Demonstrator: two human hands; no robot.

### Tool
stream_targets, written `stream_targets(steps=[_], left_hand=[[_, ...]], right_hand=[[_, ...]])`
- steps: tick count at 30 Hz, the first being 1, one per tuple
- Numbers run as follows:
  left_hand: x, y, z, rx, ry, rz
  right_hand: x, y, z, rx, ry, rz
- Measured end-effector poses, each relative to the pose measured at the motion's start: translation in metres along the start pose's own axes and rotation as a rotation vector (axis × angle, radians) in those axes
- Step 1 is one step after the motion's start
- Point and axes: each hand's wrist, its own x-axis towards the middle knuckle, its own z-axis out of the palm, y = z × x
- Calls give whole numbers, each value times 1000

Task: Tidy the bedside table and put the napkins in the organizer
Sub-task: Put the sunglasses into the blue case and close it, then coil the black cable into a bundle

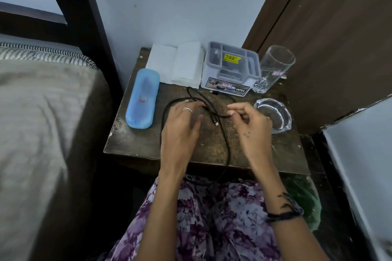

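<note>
White napkins (178, 65) lie in two stacks at the back of the dark wooden bedside table (135, 144). To their right stands a grey compartmented organizer (231, 68) with a yellow sticker. A black cable (224, 140) loops across the table's middle and hangs over the front edge. My left hand (182, 127) lies flat on the cable loop, fingers apart. My right hand (250, 125) pinches the cable between thumb and forefinger near its plug end.
A blue spectacle case (142, 98) lies at the table's left. A clear drinking glass (273, 68) stands at the back right, a glass ashtray (273, 114) in front of it. A bed (42, 112) is on the left, a brown wooden panel on the right.
</note>
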Motion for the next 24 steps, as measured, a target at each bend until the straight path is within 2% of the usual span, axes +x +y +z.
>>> stream_targets(steps=[6,10,13,18,22,24], left_hand=[[8,5,7,38,-41,-7],[17,12,12,-100,24,-76],[17,12,14,-183,76,-133],[9,14,15,-251,79,-196],[6,20,14,-258,65,-212],[4,27,13,-264,49,-209]], right_hand=[[29,13,4,-144,-64,30],[46,28,20,-389,-172,29],[46,40,22,-389,-227,36],[26,58,15,-241,-215,-49],[16,56,15,-374,-132,-172],[15,49,12,-352,-90,-172]])
